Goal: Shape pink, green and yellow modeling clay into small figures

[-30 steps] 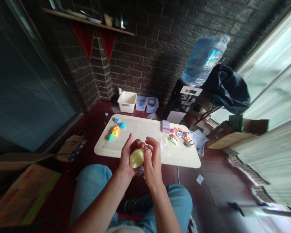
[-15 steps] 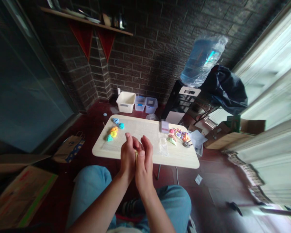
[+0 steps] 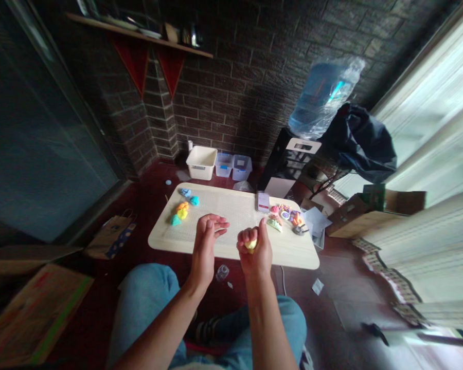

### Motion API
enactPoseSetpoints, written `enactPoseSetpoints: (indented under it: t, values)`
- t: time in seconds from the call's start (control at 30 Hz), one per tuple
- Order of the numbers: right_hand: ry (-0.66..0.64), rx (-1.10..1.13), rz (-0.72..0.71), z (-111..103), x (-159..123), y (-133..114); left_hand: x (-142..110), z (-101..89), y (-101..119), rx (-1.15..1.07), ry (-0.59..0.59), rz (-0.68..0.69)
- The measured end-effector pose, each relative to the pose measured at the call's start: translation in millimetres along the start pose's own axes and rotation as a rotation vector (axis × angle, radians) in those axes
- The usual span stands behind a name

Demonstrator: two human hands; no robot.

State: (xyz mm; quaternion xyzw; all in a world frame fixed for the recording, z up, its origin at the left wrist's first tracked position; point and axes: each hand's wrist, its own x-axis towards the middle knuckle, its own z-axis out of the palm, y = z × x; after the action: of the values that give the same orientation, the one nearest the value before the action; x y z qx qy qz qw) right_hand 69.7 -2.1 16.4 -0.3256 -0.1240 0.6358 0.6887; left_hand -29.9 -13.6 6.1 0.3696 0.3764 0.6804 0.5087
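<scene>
In the head view my right hand (image 3: pixel 256 252) is curled round a lump of pale yellow modelling clay (image 3: pixel 250 244), with the thumb pointing up. My left hand (image 3: pixel 206 249) is apart from it, fingers stretched loosely and nothing in them. Both hands are above the near edge of a cream table (image 3: pixel 231 251). At the table's left lie soft lumps of blue clay (image 3: pixel 185 192), teal clay (image 3: pixel 194 200), yellow clay (image 3: pixel 182 213) and green clay (image 3: pixel 175 220). To the right is a cluster of small coloured clay shapes (image 3: pixel 285 215), with a pale green piece (image 3: pixel 274 225) nearest my right hand.
A phone (image 3: pixel 263 202) is at the table's back edge. Behind stand a white bin (image 3: pixel 201 163), clear boxes (image 3: pixel 242 167) and a water dispenser (image 3: pixel 289 159). A clear cup (image 3: pixel 222 272) is on the floor between my arms. Cardboard boxes (image 3: pixel 38 308) flank the table.
My hands were pressed together round the clay and have come apart. The right moved right, keeping the yellow lump; the left opened slightly to the left.
</scene>
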Motion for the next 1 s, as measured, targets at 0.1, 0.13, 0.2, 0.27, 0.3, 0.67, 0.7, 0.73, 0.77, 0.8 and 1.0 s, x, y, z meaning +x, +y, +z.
enactPoseSetpoints:
  t: [0.1,0.13,0.2,0.27,0.3,0.67,0.7,0.73,0.77,0.8,1.0]
  values:
    - [-0.006,0.055,0.045,-4,7,-7,-2,-3.9,-5,0.001,-0.002,-0.026]
    - [-0.019,0.069,0.054,-5,7,-8,-3,-4.6,-7,0.000,-0.007,-0.040]
    - [-0.053,0.071,0.070,-7,6,-8,-6,-5.2,-9,-0.005,-0.017,-0.062]
    - [-0.094,0.016,0.070,-7,4,-6,-8,-4.5,-10,-0.018,-0.041,-0.075]
    - [-0.111,-0.038,0.047,-7,3,-5,-9,-3.7,-10,-0.037,-0.060,-0.086]
    - [-0.342,-1.550,-0.806,14,-16,6,14,12.7,-1,-0.693,-0.215,-0.729]
    - [-0.304,-1.555,-0.833,14,-15,5,14,12.7,-2,-0.683,-0.199,-0.734]
    - [-0.262,-1.524,-0.854,14,-14,4,13,12.5,-3,-0.656,-0.169,-0.735]
    - [-0.216,-1.455,-0.865,12,-12,2,11,12.1,-3,-0.618,-0.132,-0.728]
    - [-0.174,-1.355,-0.853,9,-9,0,10,11.7,-3,-0.577,-0.099,-0.714]
    - [-0.025,-0.774,-0.553,-9,3,-12,10,9.2,12,-0.514,-0.129,-0.589]
